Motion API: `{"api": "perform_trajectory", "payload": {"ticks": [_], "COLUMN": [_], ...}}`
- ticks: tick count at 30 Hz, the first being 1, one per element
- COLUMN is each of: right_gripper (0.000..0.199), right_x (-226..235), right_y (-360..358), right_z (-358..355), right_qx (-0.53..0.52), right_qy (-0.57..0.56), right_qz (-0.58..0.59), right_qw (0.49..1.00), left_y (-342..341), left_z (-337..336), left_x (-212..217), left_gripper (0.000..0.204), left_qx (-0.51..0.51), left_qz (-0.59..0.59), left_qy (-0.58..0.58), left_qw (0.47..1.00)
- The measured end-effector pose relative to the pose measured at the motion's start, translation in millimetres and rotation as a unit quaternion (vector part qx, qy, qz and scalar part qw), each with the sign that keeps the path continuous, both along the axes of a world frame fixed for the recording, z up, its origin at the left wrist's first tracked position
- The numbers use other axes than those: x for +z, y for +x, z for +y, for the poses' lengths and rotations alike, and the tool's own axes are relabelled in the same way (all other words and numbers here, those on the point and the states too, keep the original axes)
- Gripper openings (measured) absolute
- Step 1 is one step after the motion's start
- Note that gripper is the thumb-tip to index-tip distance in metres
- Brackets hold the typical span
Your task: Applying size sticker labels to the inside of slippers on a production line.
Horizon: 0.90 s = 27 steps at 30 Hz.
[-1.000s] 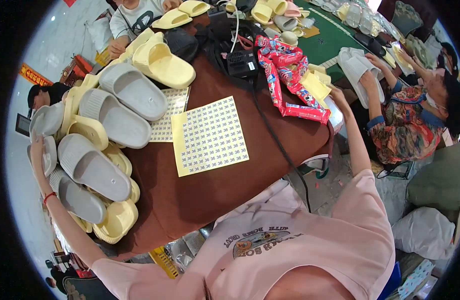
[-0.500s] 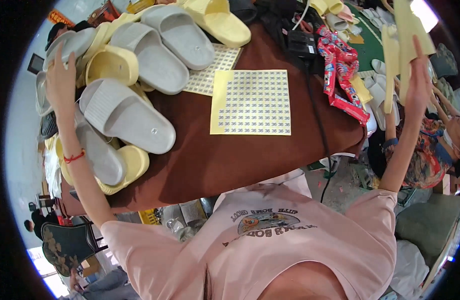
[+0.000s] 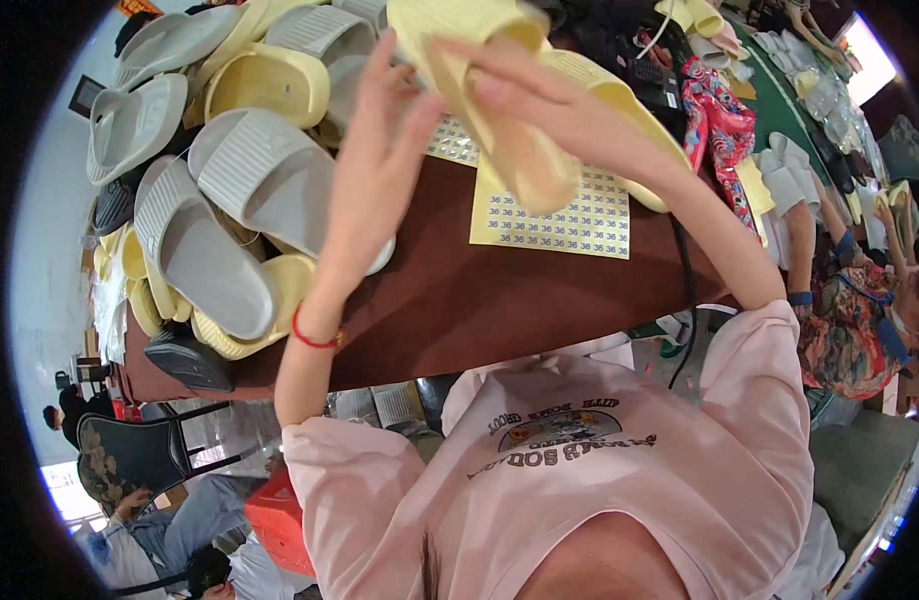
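Note:
My right hand [image 3: 554,100] is over the middle of the brown table, closed on a pale yellow slipper [image 3: 529,170] that is blurred by motion. Another yellow slipper [image 3: 619,95] sits just behind my right wrist; whether the same hand holds it is unclear. Left of these, my left hand [image 3: 374,150] is raised with its fingers apart and nothing in it. Under the slippers lies a yellow sheet of small stickers [image 3: 549,232], partly covered, with a second sticker sheet [image 3: 452,143] behind it. Grey slippers [image 3: 204,260] and yellow ones [image 3: 269,85] are heaped beside my left forearm.
A red patterned wrapper [image 3: 719,125] and a black box with a cord [image 3: 655,85] are at the table's right end. A green table [image 3: 769,90] with more slippers stands beyond. People work at the right [image 3: 849,320]. A chair [image 3: 134,450] and red container [image 3: 279,520] are at lower left.
My right hand has swung in from the far right to the table's middle with yellow slipper. My left hand has left the grey slippers at far left and come toward the middle.

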State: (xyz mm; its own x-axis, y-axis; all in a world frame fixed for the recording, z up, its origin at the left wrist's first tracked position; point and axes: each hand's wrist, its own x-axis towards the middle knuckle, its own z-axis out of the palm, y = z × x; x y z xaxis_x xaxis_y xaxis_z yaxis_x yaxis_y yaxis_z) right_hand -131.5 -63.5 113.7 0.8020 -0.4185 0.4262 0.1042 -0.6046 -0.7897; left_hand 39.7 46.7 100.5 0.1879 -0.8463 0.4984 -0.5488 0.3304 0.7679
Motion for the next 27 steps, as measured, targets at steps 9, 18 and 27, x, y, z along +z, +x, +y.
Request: {"api": "perform_trajectory", "payload": {"ticks": [9,18,27], "right_gripper": [0.041,0.049,0.050], "right_x": [-20,-51,-60], "right_y": [-46,-93,-31], "right_z": [-47,-84,-102], "right_qx": [-0.175,-0.256,-0.243], "right_qy": [-0.247,-0.060,-0.045], "right_qz": [0.044,0.272,0.039], "right_qw": [0.952,0.926,0.968], "left_y": [15,25,27], "left_z": [-16,-19,-17], "left_x": [-62,-49,-48], "left_gripper": [0.076,0.055,0.058], "left_qx": [0.012,0.004,0.166], "left_qz": [0.016,0.213,-0.076], "left_qy": [0.099,0.026,-0.009], "left_qw": [0.995,0.977,0.983]}}
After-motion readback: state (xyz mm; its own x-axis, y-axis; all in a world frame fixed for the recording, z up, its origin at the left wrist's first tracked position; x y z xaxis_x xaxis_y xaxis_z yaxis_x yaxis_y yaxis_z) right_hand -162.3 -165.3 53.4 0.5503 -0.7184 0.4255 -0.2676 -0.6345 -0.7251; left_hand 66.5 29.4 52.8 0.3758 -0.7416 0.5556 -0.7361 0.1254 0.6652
